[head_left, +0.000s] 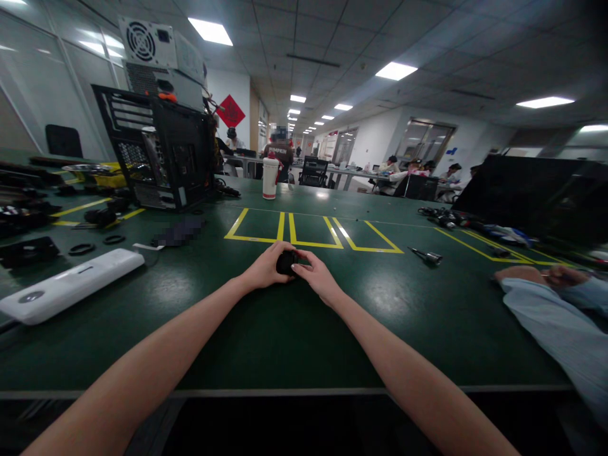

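Observation:
Both hands meet over the green table, just in front of the yellow taped outlines. Between them is a small black round object point(285, 262), whose exact kind I cannot make out. My left hand point(264, 268) curls around its left side, thumb low and fingers over the top. From the right, my right hand point(317, 276) pinches its edge between thumb and fingers. Part of the object is hidden behind the fingers. A screwdriver-like metal tool point(426, 256) lies on the table to the right, apart from my hands.
Left stand an open black computer case point(164, 149) with power supplies point(164, 54) on top, a white power strip point(71, 282) and black rings point(82, 249). A white cup point(270, 177) stands behind the outlines. At right rest a co-worker's forearms point(546, 304), near a dark monitor point(536, 196).

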The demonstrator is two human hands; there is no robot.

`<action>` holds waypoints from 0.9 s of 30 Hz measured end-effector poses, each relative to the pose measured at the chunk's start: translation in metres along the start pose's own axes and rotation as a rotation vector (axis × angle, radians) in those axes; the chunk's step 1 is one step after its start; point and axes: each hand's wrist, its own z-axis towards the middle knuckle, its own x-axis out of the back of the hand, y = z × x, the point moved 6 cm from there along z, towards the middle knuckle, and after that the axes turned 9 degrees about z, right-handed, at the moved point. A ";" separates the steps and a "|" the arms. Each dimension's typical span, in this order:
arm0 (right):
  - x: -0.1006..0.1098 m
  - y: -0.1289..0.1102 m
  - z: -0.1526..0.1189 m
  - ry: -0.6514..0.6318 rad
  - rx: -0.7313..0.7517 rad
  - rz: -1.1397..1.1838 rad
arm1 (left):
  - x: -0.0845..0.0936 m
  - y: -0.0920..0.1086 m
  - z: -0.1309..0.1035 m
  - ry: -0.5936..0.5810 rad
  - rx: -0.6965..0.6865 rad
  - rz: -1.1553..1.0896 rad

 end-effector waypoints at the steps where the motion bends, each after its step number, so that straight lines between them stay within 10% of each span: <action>1: -0.001 0.001 0.000 -0.011 -0.011 -0.002 | 0.000 0.000 0.000 0.000 0.002 0.000; 27: -0.005 -0.004 -0.004 -0.024 -0.004 0.025 | 0.000 -0.001 0.000 0.013 0.013 -0.008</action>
